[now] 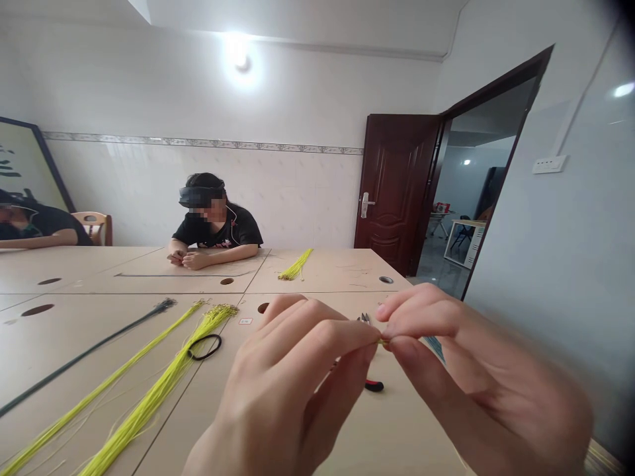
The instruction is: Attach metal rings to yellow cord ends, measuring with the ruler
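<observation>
Lying on pale tabletops: yellow wire bundles.

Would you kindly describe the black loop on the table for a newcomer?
On the beige table, find the two long yellow wire bundles left of the person's left hand. Against the closer bundle, at its upper end, lies a small black elastic loop, the only ring there, unlike the long straight black cable farther left.
</observation>
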Action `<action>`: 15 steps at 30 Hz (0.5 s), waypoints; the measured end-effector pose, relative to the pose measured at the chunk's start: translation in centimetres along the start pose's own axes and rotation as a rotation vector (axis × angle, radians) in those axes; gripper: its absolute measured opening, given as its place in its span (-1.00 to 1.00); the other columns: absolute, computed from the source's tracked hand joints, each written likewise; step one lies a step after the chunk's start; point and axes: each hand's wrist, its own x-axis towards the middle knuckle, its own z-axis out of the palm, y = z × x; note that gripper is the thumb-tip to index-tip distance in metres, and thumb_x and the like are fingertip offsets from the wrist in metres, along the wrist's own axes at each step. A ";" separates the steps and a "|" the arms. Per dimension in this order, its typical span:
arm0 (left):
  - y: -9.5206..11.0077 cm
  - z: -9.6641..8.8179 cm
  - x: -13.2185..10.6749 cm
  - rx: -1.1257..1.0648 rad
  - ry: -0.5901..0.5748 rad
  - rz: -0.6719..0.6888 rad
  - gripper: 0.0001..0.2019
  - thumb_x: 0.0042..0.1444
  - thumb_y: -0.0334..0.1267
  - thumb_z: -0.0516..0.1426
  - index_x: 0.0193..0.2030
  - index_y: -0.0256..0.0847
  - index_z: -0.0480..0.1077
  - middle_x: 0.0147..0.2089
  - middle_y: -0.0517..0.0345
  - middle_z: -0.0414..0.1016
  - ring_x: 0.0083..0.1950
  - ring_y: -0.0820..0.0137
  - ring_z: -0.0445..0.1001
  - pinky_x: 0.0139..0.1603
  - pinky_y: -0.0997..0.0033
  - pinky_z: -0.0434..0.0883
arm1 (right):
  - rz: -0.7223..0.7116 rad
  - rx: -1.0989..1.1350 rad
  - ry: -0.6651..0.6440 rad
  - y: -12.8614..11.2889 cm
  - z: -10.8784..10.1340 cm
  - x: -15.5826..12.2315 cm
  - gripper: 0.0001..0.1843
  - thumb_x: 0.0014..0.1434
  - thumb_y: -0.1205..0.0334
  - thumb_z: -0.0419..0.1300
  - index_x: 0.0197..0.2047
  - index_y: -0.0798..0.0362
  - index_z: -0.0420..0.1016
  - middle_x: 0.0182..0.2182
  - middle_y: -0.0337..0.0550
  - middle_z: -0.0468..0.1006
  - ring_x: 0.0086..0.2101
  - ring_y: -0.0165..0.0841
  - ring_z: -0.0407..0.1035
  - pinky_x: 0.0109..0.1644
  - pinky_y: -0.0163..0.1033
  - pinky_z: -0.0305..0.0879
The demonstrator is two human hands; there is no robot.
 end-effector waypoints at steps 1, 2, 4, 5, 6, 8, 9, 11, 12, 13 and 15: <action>0.0 0.0 0.0 0.000 0.006 -0.011 -0.82 0.10 -0.58 0.08 -0.23 -0.26 0.37 -0.39 0.27 0.38 -0.35 0.60 0.35 -0.25 0.59 0.32 | -0.005 0.012 -0.002 0.0 0.0 0.0 -0.90 0.15 0.36 0.17 -0.35 -0.04 0.40 -0.39 -0.31 0.42 -0.23 -0.47 0.37 -0.04 -0.39 0.28; 0.1 0.0 0.0 0.002 0.006 -0.018 -0.82 0.10 -0.57 0.08 -0.23 -0.25 0.37 -0.39 0.28 0.38 -0.36 0.61 0.35 -0.25 0.60 0.32 | -0.014 0.023 -0.007 0.0 0.0 0.0 -0.90 0.14 0.37 0.17 -0.34 -0.04 0.40 -0.39 -0.31 0.41 -0.24 -0.46 0.37 -0.02 -0.37 0.28; 0.1 -0.1 0.0 0.012 0.004 -0.031 -0.83 0.11 -0.56 0.07 -0.23 -0.24 0.36 -0.37 0.30 0.39 -0.37 0.63 0.35 -0.23 0.63 0.32 | -0.033 0.042 -0.017 0.0 0.1 0.1 -0.90 0.14 0.39 0.17 -0.32 -0.03 0.41 -0.38 -0.30 0.42 -0.24 -0.44 0.37 -0.01 -0.32 0.28; 0.1 -0.1 0.0 0.017 -0.003 -0.039 -0.83 0.11 -0.55 0.07 -0.23 -0.23 0.36 -0.36 0.31 0.40 -0.37 0.64 0.35 -0.23 0.65 0.32 | -0.038 0.048 -0.010 0.0 0.1 0.2 -0.89 0.13 0.40 0.17 -0.31 -0.02 0.42 -0.37 -0.29 0.42 -0.24 -0.44 0.37 -0.02 -0.31 0.29; 0.1 -0.1 0.0 0.017 -0.007 -0.050 -0.83 0.11 -0.54 0.07 -0.23 -0.22 0.35 -0.36 0.32 0.40 -0.37 0.65 0.36 -0.23 0.66 0.33 | -0.043 0.053 0.004 0.0 0.1 0.2 -0.88 0.13 0.42 0.17 -0.32 0.00 0.42 -0.37 -0.28 0.42 -0.25 -0.43 0.37 -0.03 -0.30 0.30; 0.2 -0.2 0.0 0.003 -0.004 -0.076 -0.84 0.11 -0.53 0.07 -0.25 -0.19 0.34 -0.37 0.35 0.40 -0.39 0.65 0.36 -0.23 0.67 0.33 | -0.060 0.061 0.033 -0.1 0.3 0.4 -0.88 0.12 0.44 0.16 -0.35 0.02 0.41 -0.39 -0.27 0.43 -0.26 -0.43 0.37 -0.04 -0.28 0.30; 0.3 -0.3 0.0 -0.004 -0.001 -0.099 -0.84 0.12 -0.52 0.06 -0.25 -0.18 0.34 -0.37 0.36 0.41 -0.39 0.65 0.36 -0.23 0.66 0.34 | -0.067 0.065 0.037 -0.1 0.3 0.4 -0.88 0.12 0.45 0.15 -0.36 0.03 0.41 -0.39 -0.27 0.43 -0.26 -0.43 0.37 -0.05 -0.28 0.31; 0.5 -0.3 -0.1 -0.016 0.006 -0.146 -0.84 0.13 -0.51 0.05 -0.26 -0.15 0.34 -0.37 0.36 0.42 -0.39 0.63 0.38 -0.24 0.64 0.35 | -0.076 0.067 0.047 -0.2 0.5 0.4 -0.88 0.11 0.45 0.15 -0.37 0.03 0.41 -0.41 -0.27 0.42 -0.28 -0.42 0.38 -0.06 -0.27 0.32; 0.5 -0.3 -0.1 -0.020 0.005 -0.168 -0.83 0.13 -0.51 0.05 -0.26 -0.14 0.34 -0.37 0.36 0.43 -0.38 0.62 0.39 -0.24 0.62 0.36 | -0.080 0.069 0.055 -0.2 0.5 0.4 -0.87 0.11 0.45 0.15 -0.38 0.03 0.41 -0.41 -0.27 0.42 -0.28 -0.42 0.38 -0.07 -0.26 0.33; 0.6 -0.3 -0.2 -0.023 0.001 -0.187 -0.82 0.13 -0.51 0.04 -0.27 -0.13 0.33 -0.37 0.36 0.44 -0.37 0.61 0.40 -0.25 0.61 0.36 | -0.075 0.068 0.066 -0.2 0.6 0.4 -0.87 0.11 0.46 0.14 -0.38 0.03 0.40 -0.42 -0.27 0.42 -0.29 -0.41 0.38 -0.07 -0.25 0.33; 0.6 -0.3 -0.2 -0.036 -0.007 -0.194 -0.82 0.12 -0.51 0.04 -0.28 -0.13 0.33 -0.39 0.36 0.44 -0.40 0.60 0.39 -0.27 0.58 0.37 | -0.070 0.065 0.088 -0.3 0.7 0.3 -0.86 0.11 0.46 0.13 -0.39 0.02 0.40 -0.43 -0.26 0.42 -0.30 -0.40 0.38 -0.08 -0.22 0.35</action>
